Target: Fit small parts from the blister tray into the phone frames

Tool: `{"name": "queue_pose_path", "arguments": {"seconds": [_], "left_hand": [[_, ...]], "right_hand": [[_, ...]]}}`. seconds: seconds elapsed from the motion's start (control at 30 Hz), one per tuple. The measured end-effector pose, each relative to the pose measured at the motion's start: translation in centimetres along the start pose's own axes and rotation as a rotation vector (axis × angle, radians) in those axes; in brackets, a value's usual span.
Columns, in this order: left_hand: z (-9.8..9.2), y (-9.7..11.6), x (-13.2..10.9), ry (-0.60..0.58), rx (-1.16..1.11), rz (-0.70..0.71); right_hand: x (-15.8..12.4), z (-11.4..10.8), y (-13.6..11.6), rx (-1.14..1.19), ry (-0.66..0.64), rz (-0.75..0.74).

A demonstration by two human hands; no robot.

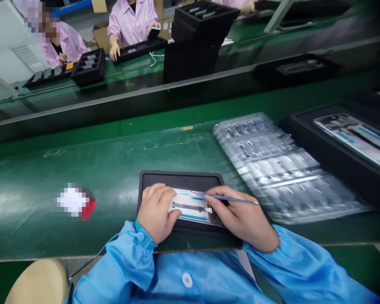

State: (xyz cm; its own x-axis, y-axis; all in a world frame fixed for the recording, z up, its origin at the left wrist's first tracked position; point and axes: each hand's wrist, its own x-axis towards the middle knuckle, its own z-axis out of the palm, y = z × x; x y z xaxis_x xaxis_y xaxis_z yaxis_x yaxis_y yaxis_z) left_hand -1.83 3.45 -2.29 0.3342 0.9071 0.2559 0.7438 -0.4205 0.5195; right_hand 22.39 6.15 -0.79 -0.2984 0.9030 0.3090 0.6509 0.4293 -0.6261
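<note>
A dark tray (pixel 180 179) lies on the green bench in front of me, with a white flat panel part (pixel 193 207) in it. My left hand (pixel 156 211) rests curled on the panel's left end and presses it down. My right hand (pixel 240 217) is closed round a thin tool like tweezers (pixel 237 199), whose tip touches the panel's upper edge. A dark strip with a small metal end (pixel 191 207) runs across the panel between my hands.
A clear plastic blister tray (pixel 281 169) with several small parts lies to the right. Further right, a black tray (pixel 335 156) holds another panel. Across the conveyor, people in pink coats work at black trays (pixel 88 65). A stack of black trays (pixel 196 38) stands beyond.
</note>
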Motion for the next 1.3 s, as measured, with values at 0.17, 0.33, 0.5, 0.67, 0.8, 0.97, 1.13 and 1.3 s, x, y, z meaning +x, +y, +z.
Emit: {"name": "queue_pose_path", "arguments": {"seconds": [0.17, 0.33, 0.5, 0.67, 0.8, 0.97, 1.13, 1.3], "left_hand": [[-0.1, 0.1, 0.0, -0.008, -0.002, -0.004], [-0.2, 0.2, 0.1, -0.03, 0.004, 0.002], [-0.2, 0.2, 0.2, -0.042, 0.003, -0.006], [-0.3, 0.3, 0.3, -0.043, 0.013, -0.012], [-0.4, 0.4, 0.3, -0.047, 0.021, -0.013], [-0.4, 0.4, 0.3, -0.047, 0.02, -0.016], [-0.3, 0.4, 0.2, -0.044, 0.027, -0.018], [-0.3, 0.4, 0.2, -0.042, 0.029, -0.019]], "right_hand": [[0.2, 0.1, 0.2, -0.024, -0.015, -0.001], [0.2, 0.4, -0.2, -0.044, -0.016, 0.022], [0.3, 0.8, -0.8, -0.095, -0.002, 0.027], [0.5, 0.7, -0.8, -0.053, -0.019, 0.046], [0.6, 0.7, -0.9, -0.066, -0.017, 0.03], [0.5, 0.9, -0.9, -0.089, -0.004, 0.019], [0.4, 0.7, -0.9, -0.03, -0.003, 0.023], [0.5, 0.7, -0.9, -0.024, -0.009, 0.035]]}}
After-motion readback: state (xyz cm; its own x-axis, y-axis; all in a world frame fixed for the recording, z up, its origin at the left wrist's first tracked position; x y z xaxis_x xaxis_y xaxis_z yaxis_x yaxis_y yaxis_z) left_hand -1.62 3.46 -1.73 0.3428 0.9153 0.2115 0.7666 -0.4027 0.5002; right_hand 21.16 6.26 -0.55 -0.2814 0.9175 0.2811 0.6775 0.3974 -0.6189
